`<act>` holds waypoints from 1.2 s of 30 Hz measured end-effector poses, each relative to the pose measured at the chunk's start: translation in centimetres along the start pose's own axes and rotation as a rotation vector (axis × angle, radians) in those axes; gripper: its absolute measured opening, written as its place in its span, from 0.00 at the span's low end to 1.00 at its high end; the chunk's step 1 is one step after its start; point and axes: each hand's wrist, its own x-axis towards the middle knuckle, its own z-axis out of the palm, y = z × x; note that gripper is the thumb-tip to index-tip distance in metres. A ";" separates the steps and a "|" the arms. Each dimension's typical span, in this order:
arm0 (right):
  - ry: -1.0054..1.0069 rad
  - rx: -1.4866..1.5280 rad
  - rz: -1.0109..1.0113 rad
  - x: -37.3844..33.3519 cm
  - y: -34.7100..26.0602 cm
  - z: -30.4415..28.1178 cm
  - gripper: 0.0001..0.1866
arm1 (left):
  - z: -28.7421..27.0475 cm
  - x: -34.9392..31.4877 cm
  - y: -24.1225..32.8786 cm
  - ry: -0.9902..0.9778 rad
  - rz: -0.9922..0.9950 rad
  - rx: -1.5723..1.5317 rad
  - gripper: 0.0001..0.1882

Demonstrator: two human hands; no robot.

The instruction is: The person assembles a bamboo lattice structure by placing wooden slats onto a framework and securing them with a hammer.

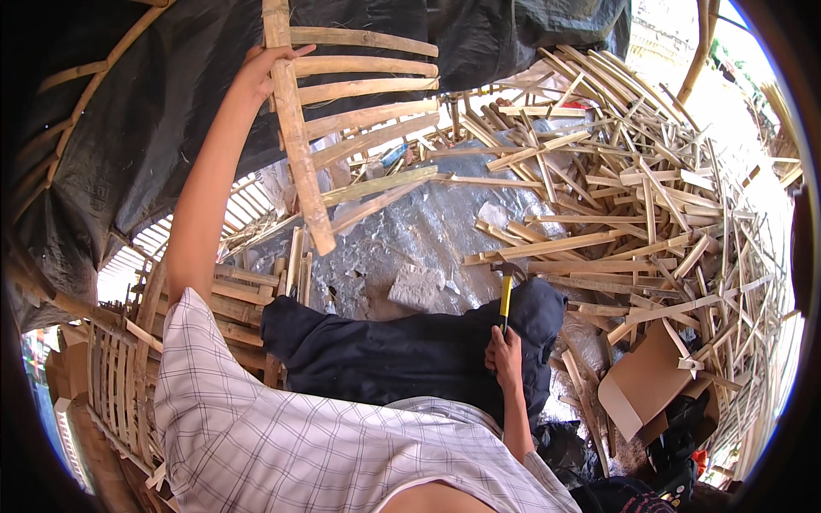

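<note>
Black sheeting (145, 137) spreads across upper left. Loose bamboo strips (633, 197) heaped at right, many crossing. Slatted bamboo frame (301, 162) raised at upper middle: thick bar, slats fanning rightward. Bent cardboard (641, 385) at lower right, among strips. Hammer (505, 303), handle yellow and black, head uppermost, right of middle. Pale grey block (416, 286) left of hammer. Left hand (263, 70) grips frame's bar near top, one digit stretched out. Right hand (505, 355) closed around hammer's handle.

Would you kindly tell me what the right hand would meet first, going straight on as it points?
The right hand, gripping the hammer, would probably meet bamboo strips first, though depth is unclear and the dark trousers may be nearer.
</note>
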 end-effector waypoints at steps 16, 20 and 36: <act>0.195 0.313 -0.064 -5.6 -1.4 -6.6 0.14 | 9.8 -16.4 -41.4 0.792 -0.283 -1.021 0.31; 0.256 0.143 -0.060 -6.4 -2.7 -8.6 0.16 | 13.9 -25.2 -44.9 0.795 -0.362 -1.109 0.24; 0.214 -0.965 -0.186 15.5 -8.0 -3.1 0.21 | 7.6 -30.7 -37.6 -0.060 -0.416 -1.302 0.58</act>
